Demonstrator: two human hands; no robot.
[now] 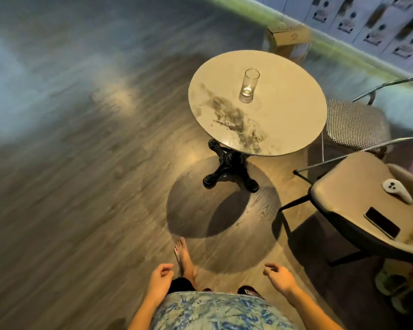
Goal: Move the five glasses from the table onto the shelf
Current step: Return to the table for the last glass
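Note:
One tall clear glass (249, 85) stands upright on the round marble-topped table (284, 129), toward its far side. No other glass is on the table. My left hand (160, 281) and my right hand (279, 277) hang low in front of my body, far short of the table, fingers loosely curled and holding nothing. My bare foot (183, 257) is stepping on the wooden floor between them. No shelf is in view.
A beige chair (358, 186) to the right of the table carries a white controller (396, 189) and a dark phone (382, 222). A checked-seat chair (353, 123) stands behind it. A cardboard box (287, 40) sits by the far wall. The table's black base (230, 167) spreads on the floor.

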